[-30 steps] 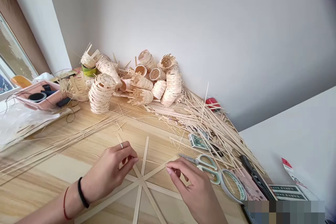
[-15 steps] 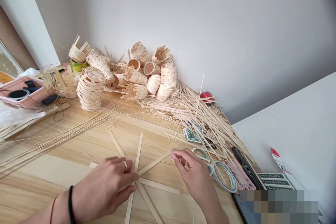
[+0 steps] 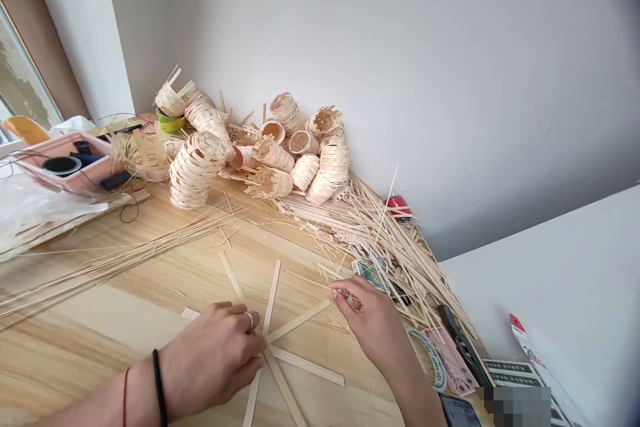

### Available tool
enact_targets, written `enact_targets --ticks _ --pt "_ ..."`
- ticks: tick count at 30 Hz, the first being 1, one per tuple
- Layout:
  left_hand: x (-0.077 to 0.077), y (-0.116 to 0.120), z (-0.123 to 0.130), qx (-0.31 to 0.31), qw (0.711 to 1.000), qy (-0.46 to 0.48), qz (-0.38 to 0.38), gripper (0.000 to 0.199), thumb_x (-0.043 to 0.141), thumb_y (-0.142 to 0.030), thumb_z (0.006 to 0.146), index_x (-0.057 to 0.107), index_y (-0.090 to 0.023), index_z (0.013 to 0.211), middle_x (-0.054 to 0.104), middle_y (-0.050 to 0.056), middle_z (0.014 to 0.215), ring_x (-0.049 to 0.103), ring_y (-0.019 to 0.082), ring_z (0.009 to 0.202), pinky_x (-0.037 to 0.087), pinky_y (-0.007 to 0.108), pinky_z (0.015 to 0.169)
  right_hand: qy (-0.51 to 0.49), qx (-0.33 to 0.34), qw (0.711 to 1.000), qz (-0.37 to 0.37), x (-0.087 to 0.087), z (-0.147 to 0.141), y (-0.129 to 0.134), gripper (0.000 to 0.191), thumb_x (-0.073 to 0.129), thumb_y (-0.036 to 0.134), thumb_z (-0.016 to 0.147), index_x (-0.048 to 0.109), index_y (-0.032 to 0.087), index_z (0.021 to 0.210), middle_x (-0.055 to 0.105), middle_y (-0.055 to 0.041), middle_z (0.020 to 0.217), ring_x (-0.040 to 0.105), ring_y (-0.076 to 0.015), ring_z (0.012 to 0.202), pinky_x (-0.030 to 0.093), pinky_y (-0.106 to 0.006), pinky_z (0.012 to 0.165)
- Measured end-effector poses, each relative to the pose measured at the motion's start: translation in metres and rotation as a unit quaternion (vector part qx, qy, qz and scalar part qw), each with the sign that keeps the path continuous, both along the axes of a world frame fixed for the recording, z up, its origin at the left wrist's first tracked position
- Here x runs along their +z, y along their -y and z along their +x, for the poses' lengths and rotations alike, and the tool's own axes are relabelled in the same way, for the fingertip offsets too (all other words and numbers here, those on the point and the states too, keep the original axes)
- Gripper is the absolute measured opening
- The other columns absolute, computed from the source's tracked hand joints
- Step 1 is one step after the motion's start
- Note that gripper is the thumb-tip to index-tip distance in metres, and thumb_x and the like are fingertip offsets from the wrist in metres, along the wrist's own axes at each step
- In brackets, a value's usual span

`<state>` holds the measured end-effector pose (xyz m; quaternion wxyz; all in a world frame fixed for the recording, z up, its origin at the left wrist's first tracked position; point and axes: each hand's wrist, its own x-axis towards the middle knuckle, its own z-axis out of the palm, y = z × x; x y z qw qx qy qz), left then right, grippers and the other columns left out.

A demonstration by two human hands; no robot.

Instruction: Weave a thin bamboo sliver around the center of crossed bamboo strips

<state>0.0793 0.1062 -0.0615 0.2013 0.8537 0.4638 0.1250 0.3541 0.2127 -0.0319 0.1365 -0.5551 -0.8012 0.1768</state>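
Note:
Flat pale bamboo strips form a star [image 3: 299, 321] on the wooden tabletop [image 3: 95, 340]. My left hand [image 3: 213, 360] lies over the star's crossing, holding it down and hiding the centre. My right hand [image 3: 369, 317] is to the right of the star, its fingertips pinching a thin bamboo strand [image 3: 310, 282]. That strand runs left towards the star's upper strips. A ring shows on my left hand, with a dark band and a red thread on that wrist.
Woven bamboo baskets [image 3: 280, 153] are heaped against the wall, and loose bamboo strips [image 3: 395, 240] spread to their right. Long thin strands [image 3: 125, 255] lie at left. A pink tray [image 3: 65, 167], tape roll [image 3: 434, 360], black pliers [image 3: 463, 350] and phone [image 3: 457, 411] surround the work.
My left hand has moved down from above the star onto its crossing. My right hand now covers the scissors and pinches the strand. The view has shifted slightly.

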Motion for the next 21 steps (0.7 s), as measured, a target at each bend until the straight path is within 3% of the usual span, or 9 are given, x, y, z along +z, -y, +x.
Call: enact_targets --ticks 8,12,21 --pt "0.002 -0.001 -0.001 0.005 0.999 -0.006 -0.032 0.020 0.059 -0.029 0.097 0.062 -0.022 0.079 0.067 0.001 0.090 0.063 0.022 0.083 0.043 0.036 0.071 -0.045 0.049 0.996 -0.064 -0.008 -0.011 -0.017 0.025 0.054 0.039 0.093 0.074 0.024 0.089 0.073 -0.0070 0.092 0.066 -0.0244 0.080 0.050 -0.036 0.075" --pt "0.007 -0.003 -0.001 0.003 0.998 -0.012 -0.058 0.014 0.063 -0.031 0.095 0.065 -0.023 0.083 0.068 0.002 0.098 0.064 0.024 0.088 0.047 0.038 0.075 -0.054 0.045 0.996 -0.052 -0.014 -0.009 -0.020 0.027 0.055 0.041 0.094 0.074 0.023 0.094 0.074 -0.0087 0.097 0.067 -0.0252 0.083 0.051 -0.037 0.077" --pt "0.009 -0.004 -0.001 -0.005 0.999 -0.018 -0.051 0.014 0.056 -0.018 0.095 0.066 -0.023 0.086 0.066 0.003 0.105 0.063 0.024 0.090 0.050 0.040 0.074 -0.058 0.060 0.996 -0.019 -0.020 -0.018 -0.030 0.026 0.054 0.037 0.095 0.076 0.024 0.094 0.074 -0.0075 0.097 0.069 -0.0259 0.088 0.052 -0.038 0.079"
